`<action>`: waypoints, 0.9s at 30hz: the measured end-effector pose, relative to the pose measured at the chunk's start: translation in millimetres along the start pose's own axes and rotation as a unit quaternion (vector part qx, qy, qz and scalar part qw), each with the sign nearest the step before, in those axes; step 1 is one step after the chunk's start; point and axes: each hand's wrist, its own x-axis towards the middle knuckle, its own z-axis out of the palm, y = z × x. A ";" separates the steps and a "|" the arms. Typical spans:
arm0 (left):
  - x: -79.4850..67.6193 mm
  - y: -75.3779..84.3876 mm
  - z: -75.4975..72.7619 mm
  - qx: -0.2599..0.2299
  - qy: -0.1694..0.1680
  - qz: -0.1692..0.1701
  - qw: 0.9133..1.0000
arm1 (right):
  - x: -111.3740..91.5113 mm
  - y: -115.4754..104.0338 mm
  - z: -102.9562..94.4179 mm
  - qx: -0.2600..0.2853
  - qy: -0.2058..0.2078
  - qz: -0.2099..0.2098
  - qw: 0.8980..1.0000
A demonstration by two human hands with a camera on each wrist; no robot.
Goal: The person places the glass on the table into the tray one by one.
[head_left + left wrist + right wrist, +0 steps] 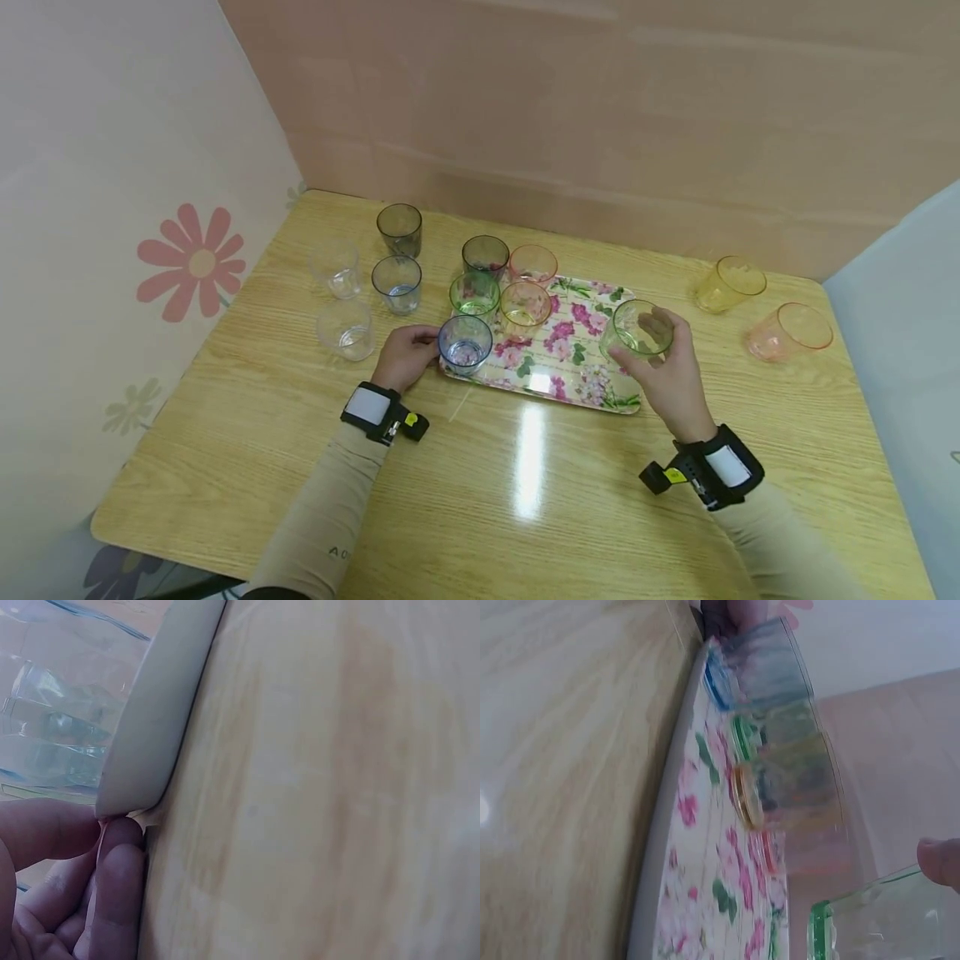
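My left hand pinches the left edge of a flowered tray between thumb and fingers; the left wrist view shows the pale tray rim up close. Over the tray's right part, my right hand holds a clear green glass, whose green base appears raised off the tray in the right wrist view. Along the tray's left side stand a blue glass, another green glass, an amber glass, a pink glass and a dark grey glass.
Left of the tray stand two clear glasses, a grey-blue glass and a dark glass. At the table's right are a yellow glass and a tilted-looking pink glass. Walls border the wooden table.
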 end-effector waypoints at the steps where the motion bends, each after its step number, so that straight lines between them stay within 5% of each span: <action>1: -0.2 0.3 0.0 0.000 0.000 0.000 1.000 | -1.5 -1.0 3.1 0.003 -0.007 -0.004 1.000; 10: -0.6 0.2 0.0 -0.004 0.002 -0.008 1.000 | -9.6 0.9 36.5 0.009 -0.058 -0.040 0.997; 27: 0.4 -1.1 0.5 -0.029 -0.001 -0.002 1.000 | -12.4 4.9 89.1 0.000 -0.075 -0.014 0.997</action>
